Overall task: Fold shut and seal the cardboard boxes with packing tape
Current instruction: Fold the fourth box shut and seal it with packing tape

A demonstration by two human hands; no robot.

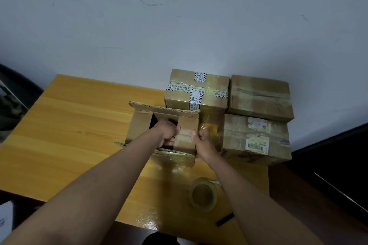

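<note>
— standing right behind them, what's nearest you?

— a small black stick-like object [224,219] at the near edge of the yellow wooden table [79,135], and just beyond it a roll of clear packing tape [203,195] lying flat, hole upward, close by the right forearm. nobody is holding it.

— and the hands?

— both are on the open cardboard box [163,133] in the middle of the table. the left hand [169,133] is curled over the inner edge of the right-side flap [187,135], fingers dipping into the dark gap of the opening. the right hand [203,141] grips that same flap's outer side, thumb on top, fingers wrapped down the box's right wall. so the flap sits pinched between the two hands.

— which way does the box run?

— its long axis goes left to right across the table, opening facing up. the two end flaps are folded inward, left one lying flat, with a dark gap between them. the far long flap [165,108] stands up tilted, corrugated edge showing; the near long flap hangs outward toward the person.

— what's past it?

— three sealed boxes against the white wall. a taped box with printed white tape [197,89] touches the open box's far right corner. right of the hands is a box with shipping labels [256,137], and behind that a plain box with clear tape [260,97]. they're packed tight together.
</note>
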